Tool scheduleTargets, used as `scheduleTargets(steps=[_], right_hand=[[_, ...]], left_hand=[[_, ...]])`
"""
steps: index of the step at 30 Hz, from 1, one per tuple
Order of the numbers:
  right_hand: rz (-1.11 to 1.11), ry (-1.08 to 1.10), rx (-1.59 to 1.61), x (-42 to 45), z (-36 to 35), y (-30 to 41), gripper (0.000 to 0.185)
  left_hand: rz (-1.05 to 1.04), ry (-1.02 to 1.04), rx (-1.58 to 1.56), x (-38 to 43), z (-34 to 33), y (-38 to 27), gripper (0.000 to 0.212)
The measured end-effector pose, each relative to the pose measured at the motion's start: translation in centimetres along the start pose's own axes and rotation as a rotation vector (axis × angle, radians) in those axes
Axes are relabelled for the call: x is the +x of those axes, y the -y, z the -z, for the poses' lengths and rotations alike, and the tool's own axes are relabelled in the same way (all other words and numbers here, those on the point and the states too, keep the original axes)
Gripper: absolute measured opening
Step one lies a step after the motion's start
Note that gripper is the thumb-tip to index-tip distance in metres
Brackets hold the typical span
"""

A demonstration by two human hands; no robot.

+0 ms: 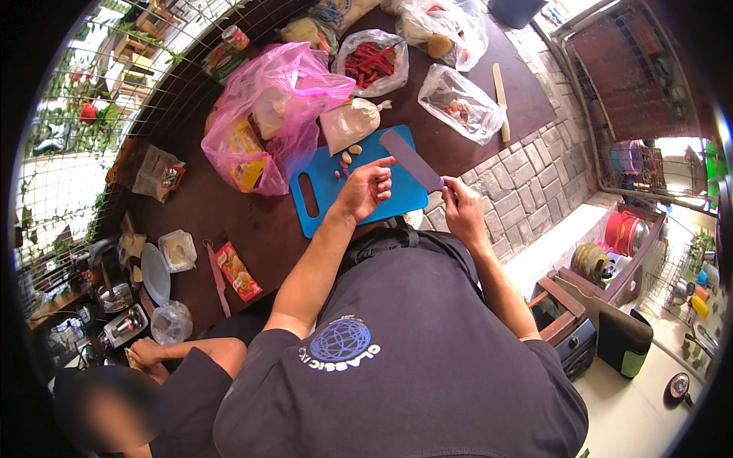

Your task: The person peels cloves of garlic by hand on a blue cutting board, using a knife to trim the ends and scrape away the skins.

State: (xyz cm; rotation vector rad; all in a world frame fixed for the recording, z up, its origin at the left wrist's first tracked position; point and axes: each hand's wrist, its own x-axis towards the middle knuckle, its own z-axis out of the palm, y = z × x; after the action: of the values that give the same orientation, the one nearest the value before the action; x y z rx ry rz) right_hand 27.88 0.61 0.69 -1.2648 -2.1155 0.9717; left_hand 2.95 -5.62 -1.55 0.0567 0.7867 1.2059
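My right hand (465, 210) grips the handle of a knife with a broad dark purple-grey blade (409, 159). The blade slants over the right part of a blue cutting board (329, 197). Above the board, my left hand (365, 192) is half curled, its index finger reaching toward the blade. No object shows in it. Pale peeled garlic cloves (347, 157) and small pinkish pieces, perhaps shallots (343, 166), lie on the board just beyond my left hand. A tied plastic bag of white powder (352, 121) rests at the board's far edge.
Beyond the board are a pink plastic bag (272, 114), a bag of red chillies (369, 63), a clear bag of scraps (458, 106) and a pale knife (501, 97). A pink knife (217, 277) and red packet (237, 272) lie left. Another person's hand (146, 352) is lower left.
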Motion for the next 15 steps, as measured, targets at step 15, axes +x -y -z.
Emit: scheduleTargets(steps=[15], right_hand=[[-0.015,-0.042,-0.124,-0.7,0.8,0.1,0.021]], left_hand=[[-0.039,-0.038,-0.126,1.3,0.2,-1.4,0.042]])
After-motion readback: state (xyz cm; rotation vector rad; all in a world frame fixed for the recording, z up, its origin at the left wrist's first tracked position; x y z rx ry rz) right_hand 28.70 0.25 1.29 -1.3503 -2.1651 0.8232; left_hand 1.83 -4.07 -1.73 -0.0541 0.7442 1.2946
